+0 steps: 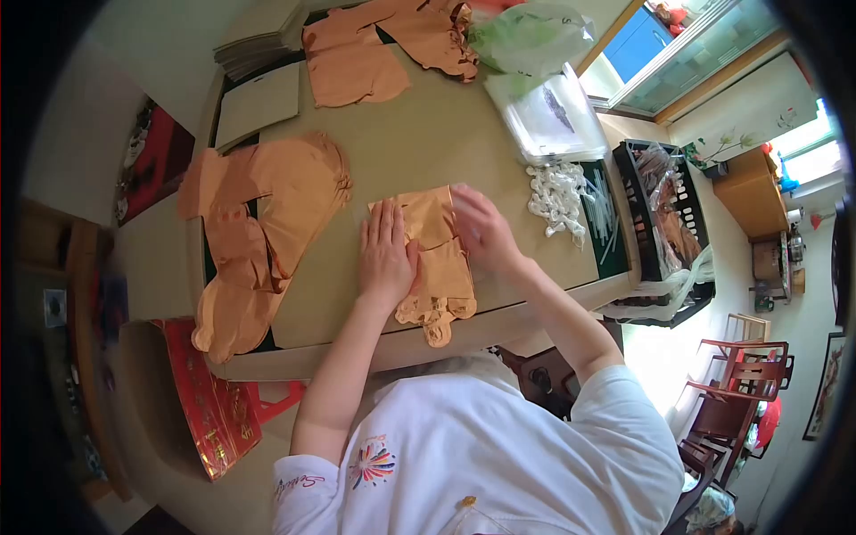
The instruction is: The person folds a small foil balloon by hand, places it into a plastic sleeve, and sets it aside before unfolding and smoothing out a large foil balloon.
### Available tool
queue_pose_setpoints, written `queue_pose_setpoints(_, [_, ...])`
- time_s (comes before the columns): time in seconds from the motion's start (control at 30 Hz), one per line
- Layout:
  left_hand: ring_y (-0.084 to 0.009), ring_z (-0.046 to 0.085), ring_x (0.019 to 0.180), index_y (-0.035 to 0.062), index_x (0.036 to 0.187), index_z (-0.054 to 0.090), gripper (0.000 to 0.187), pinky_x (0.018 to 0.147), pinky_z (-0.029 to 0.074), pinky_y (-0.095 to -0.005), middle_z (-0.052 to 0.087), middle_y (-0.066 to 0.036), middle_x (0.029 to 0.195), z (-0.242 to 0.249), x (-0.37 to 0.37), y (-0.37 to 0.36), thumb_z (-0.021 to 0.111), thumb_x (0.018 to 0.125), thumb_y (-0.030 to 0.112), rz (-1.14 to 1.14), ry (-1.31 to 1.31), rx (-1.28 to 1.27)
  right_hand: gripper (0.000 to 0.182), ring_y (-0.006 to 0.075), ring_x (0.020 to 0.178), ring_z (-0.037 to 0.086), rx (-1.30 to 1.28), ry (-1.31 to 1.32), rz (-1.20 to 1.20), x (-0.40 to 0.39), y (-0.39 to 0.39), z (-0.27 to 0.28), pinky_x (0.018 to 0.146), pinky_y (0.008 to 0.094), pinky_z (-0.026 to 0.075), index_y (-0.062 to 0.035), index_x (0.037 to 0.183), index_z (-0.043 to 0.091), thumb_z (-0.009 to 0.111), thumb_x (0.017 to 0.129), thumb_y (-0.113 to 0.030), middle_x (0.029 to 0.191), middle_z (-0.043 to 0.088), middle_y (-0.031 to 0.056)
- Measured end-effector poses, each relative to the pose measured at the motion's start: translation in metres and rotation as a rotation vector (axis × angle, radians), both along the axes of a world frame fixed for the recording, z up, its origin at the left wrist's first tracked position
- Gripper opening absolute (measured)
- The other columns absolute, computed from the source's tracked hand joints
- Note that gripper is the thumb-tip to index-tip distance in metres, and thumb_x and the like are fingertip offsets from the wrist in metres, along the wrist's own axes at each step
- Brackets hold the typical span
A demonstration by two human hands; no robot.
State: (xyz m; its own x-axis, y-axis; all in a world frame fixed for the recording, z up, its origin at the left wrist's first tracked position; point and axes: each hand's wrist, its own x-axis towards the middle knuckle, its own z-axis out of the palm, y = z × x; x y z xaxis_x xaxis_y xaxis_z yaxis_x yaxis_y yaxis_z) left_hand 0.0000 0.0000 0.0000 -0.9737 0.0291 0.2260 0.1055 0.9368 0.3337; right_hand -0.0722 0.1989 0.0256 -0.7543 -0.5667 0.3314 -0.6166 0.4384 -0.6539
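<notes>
Presses with the left hand (388,259) on the left margin of a copper-coloured foil piece (448,267), in the centre of the frame, laid flat with its lobed end towards the near edge of the desk (392,134). Probably serves to stop so light a sheet from sliding or lifting, while working at the opposite margin with the right hand (486,232). Keeps both margins within easy reach by having the piece close to the body. Has similar foil pieces (299,192) spread out at left of the frame, and others (357,71) at the top, likely set aside to leave working room. Holds a white heap (555,198) and clear plastic sleeves (551,116) off to the upper right, apart from the foil.

As for pose, extends the left forearm up from the lower left, palm down, fingers straight and close together, with the grip open and flat rather than clasping. Reaches in with the right forearm from the lower right, fingers angled to upper left at the foil's right side, slightly blurred; cannot tell whether pinching the margin or merely touching.
</notes>
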Motion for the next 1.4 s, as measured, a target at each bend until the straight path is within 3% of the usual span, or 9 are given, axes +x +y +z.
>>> queue_pose_setpoints(0.07, [-0.0328,0.023,0.142,-0.0039,0.141,0.033,0.061,0.115,0.020,-0.0482,0.028,-0.020,0.151,-0.001,0.002,-0.002,0.049,0.093,0.029,-0.003,-0.003,0.005,0.033,0.0328,0.127,0.047,0.211,0.202,0.116,0.025,0.003,0.007,0.107,0.0466,0.035,-0.0078,0.118,0.063,0.065,0.087,-0.018,0.133,0.053,0.0167])
queue_pose_setpoints(0.2, [-0.0330,0.024,0.141,-0.0038,0.140,0.035,0.059,0.114,0.021,-0.0484,0.029,-0.021,0.150,0.006,0.000,0.003,0.049,0.093,0.029,-0.003,-0.008,0.010,0.019,0.0303,0.115,0.056,0.091,0.115,0.168,0.056,0.019,0.012,0.098,0.0455,0.043,-0.0045,0.103,0.065,0.062,0.085,-0.010,0.118,0.062,0.0115])
queue_pose_setpoints(0.3, [-0.0334,0.025,0.141,-0.0023,0.140,0.036,0.058,0.114,0.021,-0.0494,0.030,-0.021,0.150,0.003,0.002,0.001,0.049,0.093,0.028,-0.012,0.009,0.036,0.016,0.0305,0.097,0.062,-0.065,-0.263,-0.178,0.058,0.027,0.017,0.085,0.0416,0.050,-0.0044,0.099,0.066,0.060,0.085,-0.009,0.102,0.066,0.0115])
queue_pose_setpoints(0.4, [-0.0342,0.026,0.140,0.0021,0.141,0.038,0.055,0.113,0.022,-0.0506,0.030,-0.020,0.150,-0.002,0.002,0.000,0.049,0.094,0.028,-0.031,0.037,0.071,0.015,0.0305,0.082,0.064,0.076,-0.325,-0.401,0.046,0.016,0.020,0.073,0.0399,0.051,-0.0045,0.097,0.066,0.059,0.084,-0.010,0.091,0.065,0.0120])
queue_pose_setpoints(0.63, [-0.0384,0.030,0.137,0.0137,0.140,0.045,0.046,0.111,0.022,-0.0527,0.033,-0.018,0.149,0.001,0.002,-0.005,0.046,0.096,0.030,-0.069,0.092,0.175,0.013,0.0313,0.087,0.062,0.178,-0.446,-0.324,0.038,0.002,0.018,0.075,0.0403,0.050,-0.0048,0.091,0.066,0.064,0.081,-0.012,0.094,0.065,0.0126])
queue_pose_setpoints(0.83, [-0.0415,0.031,0.136,0.0162,0.136,0.051,0.043,0.110,0.023,-0.0549,0.034,-0.018,0.148,0.003,0.002,-0.005,0.046,0.096,0.032,-0.082,0.109,0.162,0.020,0.0298,0.102,0.056,0.149,0.132,-0.241,0.051,0.012,0.006,0.087,0.0399,0.048,-0.0074,0.099,0.069,0.067,0.079,-0.012,0.110,0.062,0.0118])
queue_pose_setpoints(1.03, [-0.0428,0.032,0.135,0.0154,0.133,0.054,0.042,0.109,0.024,-0.0551,0.036,-0.018,0.147,0.004,0.002,-0.006,0.047,0.096,0.033,-0.090,0.120,0.156,0.024,0.0297,0.104,0.057,0.107,0.200,-0.085,0.063,0.016,0.012,0.089,0.0387,0.048,-0.0061,0.104,0.069,0.066,0.080,-0.007,0.112,0.062,0.0124])
queue_pose_setpoints(1.23, [-0.0418,0.030,0.136,0.0186,0.136,0.052,0.044,0.110,0.022,-0.0548,0.036,-0.017,0.148,0.005,0.004,-0.004,0.044,0.097,0.038,-0.084,0.101,0.143,0.023,0.0325,0.095,0.060,-0.136,-0.276,-0.256,0.077,0.003,0.007,0.081,0.0387,0.051,-0.0051,0.103,0.068,0.064,0.080,-0.004,0.106,0.063,0.0152])
queue_pose_setpoints(1.4, [-0.0408,0.027,0.138,0.0214,0.138,0.050,0.046,0.112,0.020,-0.0547,0.035,-0.016,0.149,0.006,0.005,-0.005,0.043,0.097,0.041,-0.072,0.064,0.129,0.024,0.0303,0.081,0.065,0.193,-0.213,-0.411,0.059,-0.005,0.012,0.070,0.0367,0.053,-0.0065,0.106,0.065,0.065,0.082,-0.006,0.105,0.065,0.0137])
